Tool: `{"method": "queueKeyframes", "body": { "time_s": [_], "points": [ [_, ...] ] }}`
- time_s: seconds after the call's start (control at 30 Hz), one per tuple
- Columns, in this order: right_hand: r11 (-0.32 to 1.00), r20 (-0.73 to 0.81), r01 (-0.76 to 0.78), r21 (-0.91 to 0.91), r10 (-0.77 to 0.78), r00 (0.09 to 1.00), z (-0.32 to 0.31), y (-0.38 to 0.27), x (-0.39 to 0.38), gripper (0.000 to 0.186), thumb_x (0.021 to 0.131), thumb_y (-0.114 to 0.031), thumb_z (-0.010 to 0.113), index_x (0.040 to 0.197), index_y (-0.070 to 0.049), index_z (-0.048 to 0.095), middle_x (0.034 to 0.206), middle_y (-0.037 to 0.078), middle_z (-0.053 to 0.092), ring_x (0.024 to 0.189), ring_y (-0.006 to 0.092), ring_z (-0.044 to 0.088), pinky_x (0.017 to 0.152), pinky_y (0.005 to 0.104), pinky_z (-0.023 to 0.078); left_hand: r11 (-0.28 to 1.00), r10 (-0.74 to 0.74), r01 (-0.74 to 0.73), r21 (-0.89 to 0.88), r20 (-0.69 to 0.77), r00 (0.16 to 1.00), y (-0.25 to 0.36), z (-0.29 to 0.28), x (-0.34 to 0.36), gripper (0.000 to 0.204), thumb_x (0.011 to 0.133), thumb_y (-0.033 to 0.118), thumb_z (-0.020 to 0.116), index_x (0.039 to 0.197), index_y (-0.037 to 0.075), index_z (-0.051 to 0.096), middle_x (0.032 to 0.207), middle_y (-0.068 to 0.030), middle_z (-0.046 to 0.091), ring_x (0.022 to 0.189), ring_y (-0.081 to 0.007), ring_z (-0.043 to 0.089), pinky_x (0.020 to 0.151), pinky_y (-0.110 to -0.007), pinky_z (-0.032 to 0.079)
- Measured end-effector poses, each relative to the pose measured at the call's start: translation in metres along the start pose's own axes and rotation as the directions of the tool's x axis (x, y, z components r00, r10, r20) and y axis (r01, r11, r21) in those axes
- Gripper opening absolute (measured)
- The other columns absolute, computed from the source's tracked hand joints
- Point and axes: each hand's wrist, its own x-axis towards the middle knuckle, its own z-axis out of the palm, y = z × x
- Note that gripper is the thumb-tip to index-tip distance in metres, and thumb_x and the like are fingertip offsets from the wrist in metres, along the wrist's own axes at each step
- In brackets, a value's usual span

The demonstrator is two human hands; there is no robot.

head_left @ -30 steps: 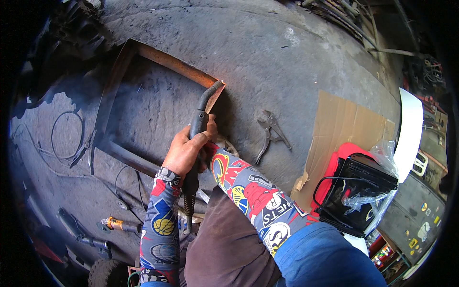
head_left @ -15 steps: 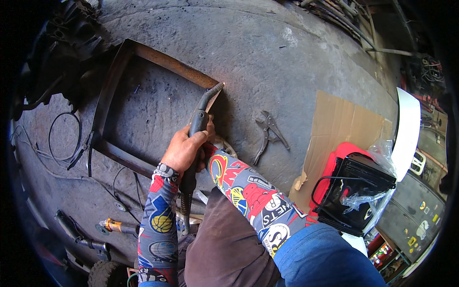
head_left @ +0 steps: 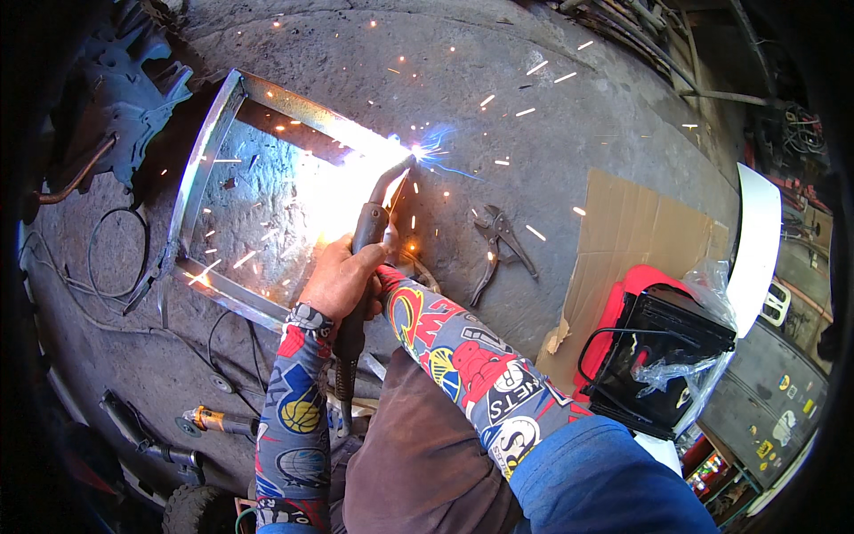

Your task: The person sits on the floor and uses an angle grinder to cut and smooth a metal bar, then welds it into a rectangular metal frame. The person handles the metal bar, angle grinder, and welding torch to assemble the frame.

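My left hand is closed round the dark handle of a welding torch, thumb along its top. From the other side, my right hand also closes on the torch, partly hidden behind it. The torch's bent neck reaches a corner of a rectangular steel frame lying on the floor. A bright arc burns there, throwing sparks and washing out the frame's near inner side. Right of the frame lies a pair of locking pliers, touched by neither hand.
An angle grinder and cables lie at the lower left. Dark metal parts stand at the far left. On the right are a cardboard sheet and a red-and-black item with plastic wrap.
The faint glow at the torch tip has become a bright arc with flying sparks, lighting up the frame. Both hands and the torch have hardly moved.
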Motion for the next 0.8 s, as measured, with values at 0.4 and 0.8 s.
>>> {"method": "queueKeyframes", "body": {
  "time_s": [0.4,0.8],
  "points": [
    [1.0,0.009,0.004,0.014,-0.004,1.0,-0.0024,-0.0018,0.0011,0.036,0.09,-0.029,0.072,0.111,-0.004,0.057,0.101,0.023,0.074,0.094,0.0422,0.074,0.083,0.0525,0.059,0.998,0.053,-0.052,-0.023,0.019,0.998,0.0003,-0.0003,-0.0001,0.035,0.099,0.035,0.065,0.117,0.005,0.063,0.065,-0.0033,0.057,0.046,-0.0136,0.056,0.044,-0.032,0.05],
    [1.0,0.008,0.003,0.001,-0.003,1.0,-0.0016,-0.0037,0.0014,0.038,0.089,-0.029,0.073,0.111,-0.003,0.055,0.101,0.023,0.074,0.094,0.0426,0.074,0.084,0.0524,0.059,1.0,-0.004,0.004,0.008,0.014,1.0,0.0037,-0.0003,-0.0024,0.037,0.097,0.033,0.061,0.12,0.004,0.063,0.067,-0.0027,0.056,0.047,-0.0137,0.056,0.044,-0.03,0.05]
  ]
}}
